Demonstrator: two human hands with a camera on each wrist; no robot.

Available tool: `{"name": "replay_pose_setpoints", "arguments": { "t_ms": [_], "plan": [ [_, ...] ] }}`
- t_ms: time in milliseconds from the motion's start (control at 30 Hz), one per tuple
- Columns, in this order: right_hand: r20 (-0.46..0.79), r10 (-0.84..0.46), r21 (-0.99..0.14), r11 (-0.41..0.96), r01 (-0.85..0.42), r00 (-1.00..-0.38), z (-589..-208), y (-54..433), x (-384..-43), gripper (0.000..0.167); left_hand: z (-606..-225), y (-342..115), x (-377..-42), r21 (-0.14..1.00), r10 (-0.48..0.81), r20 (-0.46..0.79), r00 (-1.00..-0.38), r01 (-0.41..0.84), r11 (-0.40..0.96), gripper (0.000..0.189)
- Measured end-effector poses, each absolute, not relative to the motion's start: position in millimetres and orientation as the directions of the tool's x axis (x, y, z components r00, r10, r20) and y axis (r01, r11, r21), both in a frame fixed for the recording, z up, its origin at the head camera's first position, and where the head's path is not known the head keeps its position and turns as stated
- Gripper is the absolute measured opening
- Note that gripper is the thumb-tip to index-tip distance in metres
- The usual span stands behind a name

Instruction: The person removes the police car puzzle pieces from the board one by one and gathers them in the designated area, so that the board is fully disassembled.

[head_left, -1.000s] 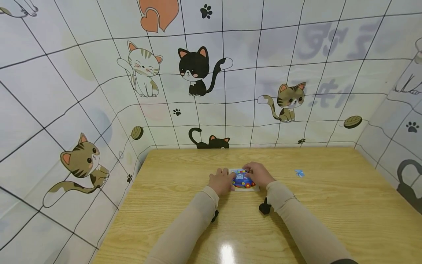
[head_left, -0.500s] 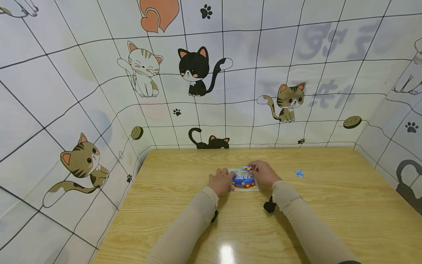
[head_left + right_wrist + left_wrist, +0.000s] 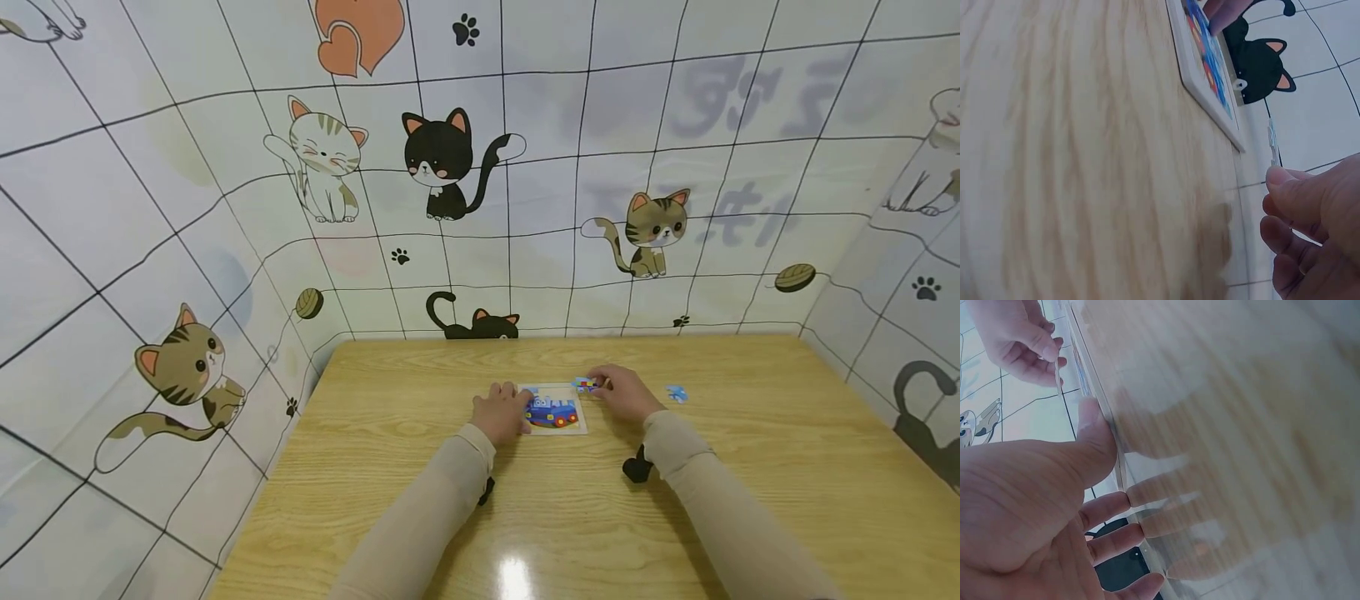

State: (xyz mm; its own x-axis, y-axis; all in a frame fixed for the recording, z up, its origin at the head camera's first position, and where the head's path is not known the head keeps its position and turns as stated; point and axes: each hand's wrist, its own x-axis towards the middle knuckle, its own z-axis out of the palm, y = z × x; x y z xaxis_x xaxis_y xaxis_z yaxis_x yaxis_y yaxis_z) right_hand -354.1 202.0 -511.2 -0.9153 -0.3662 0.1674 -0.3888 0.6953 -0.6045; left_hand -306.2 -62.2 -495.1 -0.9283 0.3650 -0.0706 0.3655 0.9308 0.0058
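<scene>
A small jigsaw puzzle board with a blue cartoon vehicle and a pale rim lies on the table. Its upper part shows a bare, tan patch. My left hand rests at the board's left side, thumb on it and other fingertips touching the table in the left wrist view. Just off the board's upper right corner, my right hand pinches a colourful puzzle piece between thumb and fingers. The right wrist view shows this piece edge-on, raised above the table. Another blue puzzle piece lies farther right.
The wooden table meets a cat-patterned wall covering at its back and sides. A black wrist mount hangs under the right sleeve.
My right hand has lifted the colourful piece off the board's upper part and carried it rightwards, uncovering the tan patch. The left hand has stayed at the board.
</scene>
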Motion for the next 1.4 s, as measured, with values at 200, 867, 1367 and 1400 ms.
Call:
{"name": "replay_pose_setpoints", "arguments": {
  "t_ms": [200,867,1367,1400],
  "plan": [
    [0.169,-0.343,-0.595,0.712,-0.373,-0.924,-518,219,-354,0.028,-495,-62,-305,0.001,0.369,-0.063,-0.927,0.37,0.929,0.052],
    [0.15,-0.321,-0.569,0.745,-0.347,-0.935,-510,258,-342,0.029,-495,-63,-303,0.021,0.365,-0.06,-0.929,0.364,0.931,0.055],
    [0.141,-0.316,-0.545,0.767,-0.339,-0.938,-506,287,-339,0.031,-495,-63,-304,0.025,0.37,-0.052,-0.927,0.37,0.929,0.055],
    [0.139,-0.314,-0.545,0.767,-0.338,-0.939,-506,288,-339,0.032,-495,-62,-304,0.021,0.37,-0.052,-0.928,0.369,0.929,0.054]
  ]
}}
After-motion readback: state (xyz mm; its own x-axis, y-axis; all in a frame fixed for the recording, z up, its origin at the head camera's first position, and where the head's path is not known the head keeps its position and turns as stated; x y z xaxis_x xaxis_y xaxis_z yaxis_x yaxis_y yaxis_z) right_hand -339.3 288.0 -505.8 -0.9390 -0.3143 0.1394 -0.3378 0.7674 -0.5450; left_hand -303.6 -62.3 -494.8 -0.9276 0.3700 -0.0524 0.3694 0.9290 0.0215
